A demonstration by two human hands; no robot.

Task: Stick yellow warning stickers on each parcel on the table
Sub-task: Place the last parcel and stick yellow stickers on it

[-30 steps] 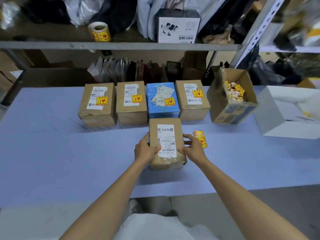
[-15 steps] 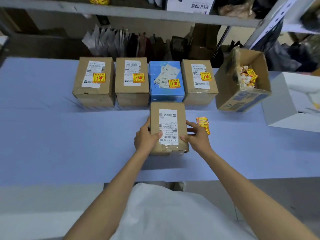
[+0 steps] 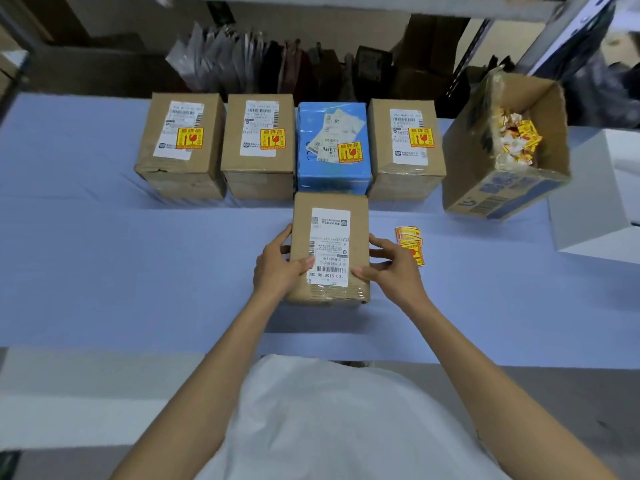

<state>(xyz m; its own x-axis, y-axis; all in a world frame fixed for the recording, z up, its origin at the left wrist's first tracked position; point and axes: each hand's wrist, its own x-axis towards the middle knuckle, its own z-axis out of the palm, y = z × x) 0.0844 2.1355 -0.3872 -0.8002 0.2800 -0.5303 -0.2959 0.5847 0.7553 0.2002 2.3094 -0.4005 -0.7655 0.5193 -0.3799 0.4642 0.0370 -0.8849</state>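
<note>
— Where does the unstickered parcel lie?

— On the blue table [image 3: 104, 258], in front of the blue box [image 3: 333, 147]; the left hand [image 3: 277, 268] clasps its left side, thumb on the shipping label [image 3: 329, 245]; the cardboard parcel [image 3: 329, 247] sits between both palms; the right hand [image 3: 389, 266] grips its right edge, fingers curled.

— And the stickers?

— The yellow warning stickers [image 3: 408, 237] lie just beside the right fingers [image 3: 381, 244], partly hidden.

4 brown parcels [image 3: 330, 244], 1 blue parcel [image 3: 333, 147], perhaps 4 loose stickers [image 3: 410, 242].
</note>
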